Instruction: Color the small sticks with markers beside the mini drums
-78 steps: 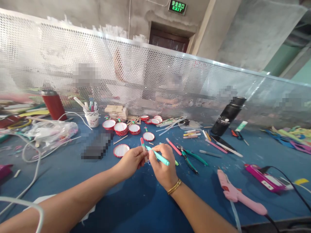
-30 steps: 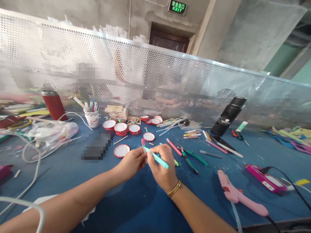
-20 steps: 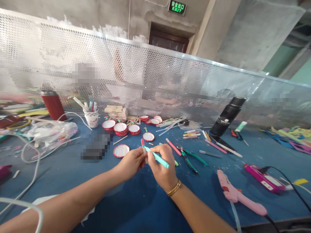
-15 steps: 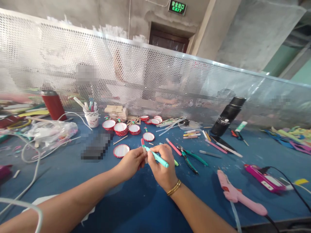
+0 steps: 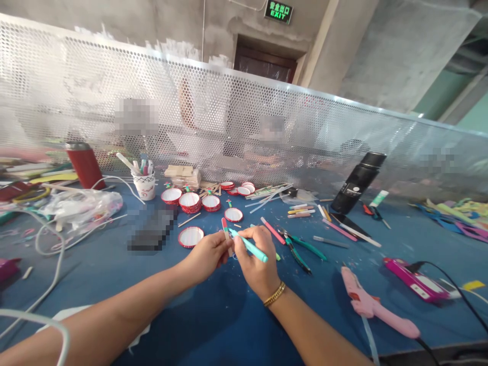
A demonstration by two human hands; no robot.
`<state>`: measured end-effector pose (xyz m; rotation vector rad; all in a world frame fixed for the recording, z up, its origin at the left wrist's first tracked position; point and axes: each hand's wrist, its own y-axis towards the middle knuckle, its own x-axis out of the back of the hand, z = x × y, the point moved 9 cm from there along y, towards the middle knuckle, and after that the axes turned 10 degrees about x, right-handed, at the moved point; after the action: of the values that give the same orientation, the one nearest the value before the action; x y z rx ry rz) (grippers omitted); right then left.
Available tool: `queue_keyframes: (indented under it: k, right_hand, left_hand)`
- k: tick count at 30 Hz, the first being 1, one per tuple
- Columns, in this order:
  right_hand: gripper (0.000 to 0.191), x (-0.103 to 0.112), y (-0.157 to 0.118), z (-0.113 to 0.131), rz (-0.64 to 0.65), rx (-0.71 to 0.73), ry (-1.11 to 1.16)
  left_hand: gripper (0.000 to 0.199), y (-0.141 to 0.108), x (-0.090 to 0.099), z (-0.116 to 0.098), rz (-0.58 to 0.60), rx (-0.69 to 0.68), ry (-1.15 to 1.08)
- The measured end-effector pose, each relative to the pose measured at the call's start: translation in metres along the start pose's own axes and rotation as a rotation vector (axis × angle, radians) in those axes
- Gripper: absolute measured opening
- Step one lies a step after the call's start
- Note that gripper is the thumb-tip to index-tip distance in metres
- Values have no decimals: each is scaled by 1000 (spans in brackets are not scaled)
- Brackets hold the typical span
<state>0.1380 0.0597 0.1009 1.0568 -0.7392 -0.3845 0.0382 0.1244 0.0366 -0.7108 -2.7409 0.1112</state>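
Note:
Between the thumb and fingers of my left hand (image 5: 208, 255) is a flat wooden craft stick (image 5: 224, 224), its upper end coloured red with a green band below. My right hand (image 5: 257, 259) is closed round a turquoise marker (image 5: 252, 246), held like a pen. The marker's tip points at the stick, close beside its green part; whether it touches I cannot tell. Just beyond my left hand lies a round white disc with a red rim (image 5: 191, 237). Another red-rimmed disc (image 5: 234, 215) lies farther back, with a small coloured stick at its far edge.
Green-handled pliers (image 5: 299, 249) and a pink marker (image 5: 273, 230) lie right of my hands. A pink glue gun (image 5: 375, 305) is at the front right. Behind are stacked red-rimmed discs (image 5: 189, 202), a paper cup of markers (image 5: 144, 185), a black bottle (image 5: 356, 183) and a perforated metal screen (image 5: 244, 127).
The turquoise marker has shifted slightly right, and a small gap now shows between its tip and the stick's coloured end. My left hand is almost still.

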Motion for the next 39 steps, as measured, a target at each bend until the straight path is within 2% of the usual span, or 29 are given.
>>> queue_keyframes:
  k: [39]
  right_hand:
    - [5,-1,0,-2,3,-10,10]
  left_hand:
    - [36,1,-2,0,19,-7,52]
